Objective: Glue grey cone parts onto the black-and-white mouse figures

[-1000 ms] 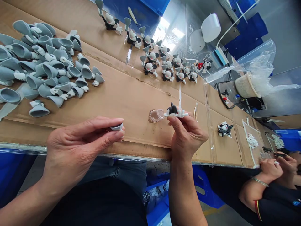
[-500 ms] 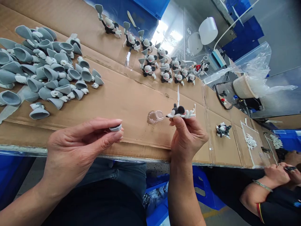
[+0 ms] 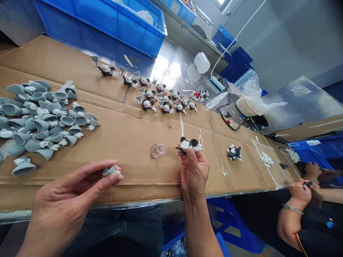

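Note:
Between the thumb and fingertips of my left hand point(image 3: 66, 191) is a grey cone-shaped hat piece point(image 3: 108, 171) with a small white part at its end. My right hand point(image 3: 195, 171) grips a black-and-white mouse figurine point(image 3: 185, 145), its round ears upward and its white face showing. The two held pieces are well apart. On the cardboard between my hands sits a small clear cup point(image 3: 158, 150). A white pointed strip point(image 3: 182, 125) and thin white sticks point(image 3: 200, 139) lie just beyond my right hand. To the left is a heap of grey hat pieces point(image 3: 41, 125).
Several mouse figurines with grey hats point(image 3: 166, 108) stand farther back on the cardboard point(image 3: 123, 142). Behind them is a blue bin point(image 3: 107, 26). Rightward lie a dark figurine cluster point(image 3: 234, 152), small white parts point(image 3: 267, 160) and a basket point(image 3: 248, 106). A co-worker's hands point(image 3: 300, 191) are at far right.
My view has tilted up, bringing more of the blue bin into sight. The hat piece has turned in my left fingers, baring its white part. The figurine's face has turned more toward me.

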A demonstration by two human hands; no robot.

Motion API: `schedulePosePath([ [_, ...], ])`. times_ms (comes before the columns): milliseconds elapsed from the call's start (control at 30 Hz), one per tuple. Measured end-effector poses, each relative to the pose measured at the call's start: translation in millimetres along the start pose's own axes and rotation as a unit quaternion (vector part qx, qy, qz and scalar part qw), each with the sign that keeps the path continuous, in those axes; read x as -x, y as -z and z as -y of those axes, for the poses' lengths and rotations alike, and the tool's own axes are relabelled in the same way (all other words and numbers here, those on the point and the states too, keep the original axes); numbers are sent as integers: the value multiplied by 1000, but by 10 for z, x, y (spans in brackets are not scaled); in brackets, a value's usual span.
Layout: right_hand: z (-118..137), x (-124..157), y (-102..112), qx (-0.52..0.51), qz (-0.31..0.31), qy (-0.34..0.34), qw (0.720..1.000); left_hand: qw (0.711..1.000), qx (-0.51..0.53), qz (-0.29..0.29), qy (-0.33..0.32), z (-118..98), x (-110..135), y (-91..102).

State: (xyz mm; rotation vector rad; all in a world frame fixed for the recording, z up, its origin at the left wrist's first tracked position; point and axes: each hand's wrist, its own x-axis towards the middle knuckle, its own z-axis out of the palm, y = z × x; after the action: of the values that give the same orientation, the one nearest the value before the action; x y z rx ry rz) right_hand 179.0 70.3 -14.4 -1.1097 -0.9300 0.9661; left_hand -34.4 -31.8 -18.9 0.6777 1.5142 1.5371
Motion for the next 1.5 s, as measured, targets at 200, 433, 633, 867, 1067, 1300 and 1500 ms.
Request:
schedulePosePath([
  [200, -35, 10, 29, 24, 7, -25, 999, 999, -7, -16, 38, 54, -9, 13],
  [433, -49, 46, 52, 59, 28, -36, 997, 996, 12, -25, 85, -68, 57, -44],
  [633, -66, 50, 73, 62, 31, -35, 997, 996, 15, -19, 84, -99, 62, -54],
  [867, -63, 55, 63, 65, 26, -43, 997, 997, -4, -23, 74, -103, 67, -50],
  [1067, -81, 53, 99, 24, -4, -25, 999, 999, 30, 14, 18, 58, -5, 26],
  [1300, -15, 383, 122, -53, 22, 20, 998, 993, 75, 88, -9, 108, -37, 44],
  [1500, -78, 753, -25, -78, 147, 24, 986, 980, 136, 139, 46, 147, 2, 47],
])
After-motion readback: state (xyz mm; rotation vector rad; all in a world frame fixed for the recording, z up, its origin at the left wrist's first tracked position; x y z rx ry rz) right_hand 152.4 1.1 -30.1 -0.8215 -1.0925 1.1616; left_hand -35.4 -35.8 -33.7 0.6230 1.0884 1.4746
